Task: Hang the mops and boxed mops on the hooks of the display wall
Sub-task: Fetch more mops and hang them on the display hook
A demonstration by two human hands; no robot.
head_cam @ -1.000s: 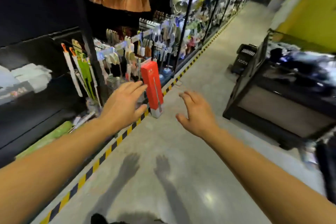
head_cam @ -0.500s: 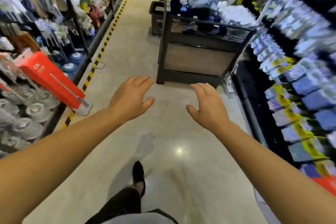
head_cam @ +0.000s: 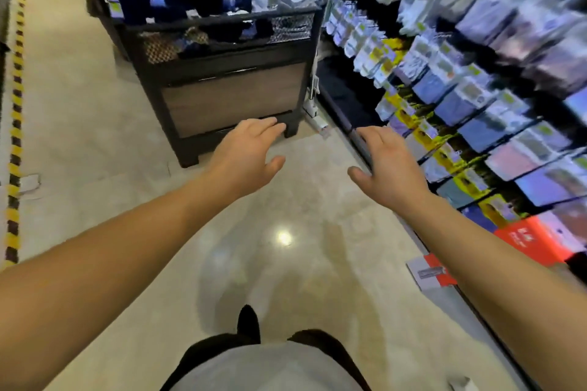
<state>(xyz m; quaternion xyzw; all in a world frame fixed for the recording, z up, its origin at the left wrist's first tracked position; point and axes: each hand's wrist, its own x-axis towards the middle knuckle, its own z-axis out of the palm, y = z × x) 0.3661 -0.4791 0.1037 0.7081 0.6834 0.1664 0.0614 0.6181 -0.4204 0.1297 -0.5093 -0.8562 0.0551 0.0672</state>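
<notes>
- Black display bin [head_cam: 222,95] heaped with bagged goods, upper centre of the frame; wall of hanging packets [head_cam: 476,57] blurred across the upper right.
- Pale floor [head_cam: 95,136] across the middle, yellow-black tape [head_cam: 14,124] down the left edge.
- Red boxed mop [head_cam: 527,240] low at the right edge, below and right of the right hand [head_cam: 389,168], well apart from it; long axis running from lower left to upper right, white end [head_cam: 428,273] on the floor toward frame centre.
- Right hand clearly the nearer; left hand [head_cam: 247,152] at frame centre, farther still from the box.
- Both hands spread wide, palms down, holding nothing.
- Likely next: a reach down and rightward with the right hand.
- Against half a second ago: view swung rightward, bin now nearer and leftward, the red box at the left edge gone from view, another now at lower right; hands much as before.
</notes>
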